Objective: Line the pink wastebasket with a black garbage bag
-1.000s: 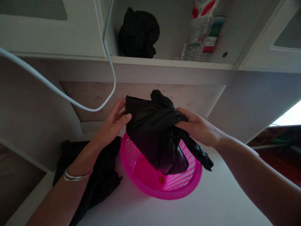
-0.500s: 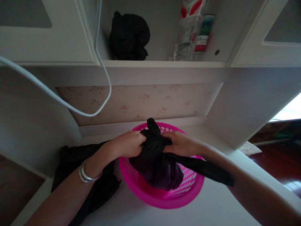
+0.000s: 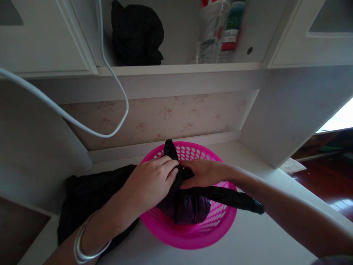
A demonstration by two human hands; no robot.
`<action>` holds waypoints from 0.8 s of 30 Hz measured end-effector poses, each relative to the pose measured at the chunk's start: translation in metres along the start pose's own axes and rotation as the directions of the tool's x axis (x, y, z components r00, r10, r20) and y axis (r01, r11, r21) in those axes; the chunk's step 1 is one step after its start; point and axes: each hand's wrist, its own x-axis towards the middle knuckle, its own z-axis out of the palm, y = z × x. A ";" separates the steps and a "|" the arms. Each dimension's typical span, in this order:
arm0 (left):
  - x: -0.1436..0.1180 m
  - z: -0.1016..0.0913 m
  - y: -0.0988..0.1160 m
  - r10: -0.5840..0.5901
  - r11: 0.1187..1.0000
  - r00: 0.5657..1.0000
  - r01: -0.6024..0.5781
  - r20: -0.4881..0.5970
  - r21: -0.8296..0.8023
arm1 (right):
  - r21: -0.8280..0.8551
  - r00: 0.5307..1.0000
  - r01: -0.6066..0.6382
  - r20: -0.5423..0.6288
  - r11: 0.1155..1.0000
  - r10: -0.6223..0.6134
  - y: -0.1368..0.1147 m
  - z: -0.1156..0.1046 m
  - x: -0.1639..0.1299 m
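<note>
A black plastic bag point(image 3: 190, 208) with something purplish showing through it sits in a pink plastic basket point(image 3: 193, 242). My left hand point(image 3: 156, 180) lies over the bag's gathered neck, its fingers curled round the plastic. From the other side my right hand point(image 3: 202, 173) pinches the same twisted part. One strip of the bag sticks up past my left fingers, and a longer one trails right, below my right wrist. My fingertips are partly hidden in the folds. A silver bangle circles my left wrist.
Left of the basket, more black plastic point(image 3: 93, 195) lies on the white surface. On the shelf above are a black bundle point(image 3: 136, 35), a clear plastic container point(image 3: 211, 36) and a green and red bottle point(image 3: 233, 27). A white cable point(image 3: 91, 129) hangs at the left.
My left hand has moved across the top of the bag's neck and now covers more of it. My right hand has shifted slightly left, still gripping. The view has turned a little.
</note>
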 end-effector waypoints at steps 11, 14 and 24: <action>-0.001 0.023 -0.021 0.036 0.984 0.987 -0.009 0.155 -0.176 | 0.254 0.990 -0.019 0.143 0.967 -0.018 0.014 -0.004 -0.009; -0.005 0.020 -0.030 0.043 0.986 0.993 -0.025 0.109 -0.163 | 0.177 0.993 -0.078 0.103 0.981 0.060 0.017 -0.007 -0.013; -0.030 -0.001 -0.067 -0.099 0.959 0.993 0.078 -0.064 -0.273 | -0.248 0.986 -0.073 -0.161 0.966 0.034 0.018 -0.019 -0.031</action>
